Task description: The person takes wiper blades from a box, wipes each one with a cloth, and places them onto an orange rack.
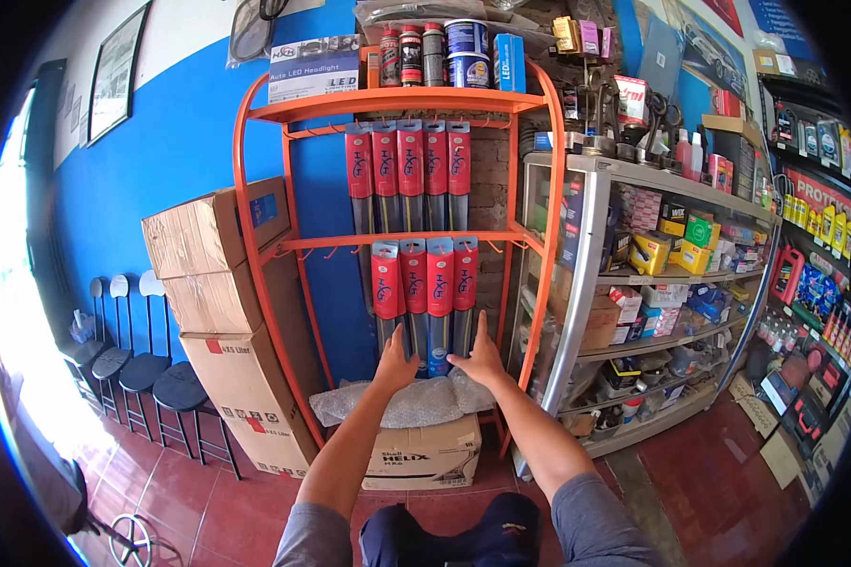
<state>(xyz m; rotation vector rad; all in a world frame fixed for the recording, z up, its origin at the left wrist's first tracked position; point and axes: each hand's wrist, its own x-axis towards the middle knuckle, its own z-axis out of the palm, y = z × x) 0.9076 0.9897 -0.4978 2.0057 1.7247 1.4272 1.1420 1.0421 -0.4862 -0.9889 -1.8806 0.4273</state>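
Observation:
Both my arms reach forward to the lower row of an orange metal rack. My left hand (395, 364) is raised with thumb and fingers apart, in front of the lower left packs. Opposite it, my right hand (482, 357) has its fingers stretched up and its thumb pointing inward. Between the hands hang several long, narrow wiper blade packs (440, 279) with red tops, overlapped by the hands at their lower ends. Neither hand holds anything. Another row of red-topped wiper blade packs (409, 163) hangs higher up. Bubble wrap (369, 404) lies below my hands.
The orange rack (397, 241) carries cans (467, 38) and a headlight box (314, 71) on top. A cardboard box (425, 458) stands under the bubble wrap. Stacked cartons (232, 378) and stools (180, 387) are to the left, a glass cabinet (652, 279) to the right.

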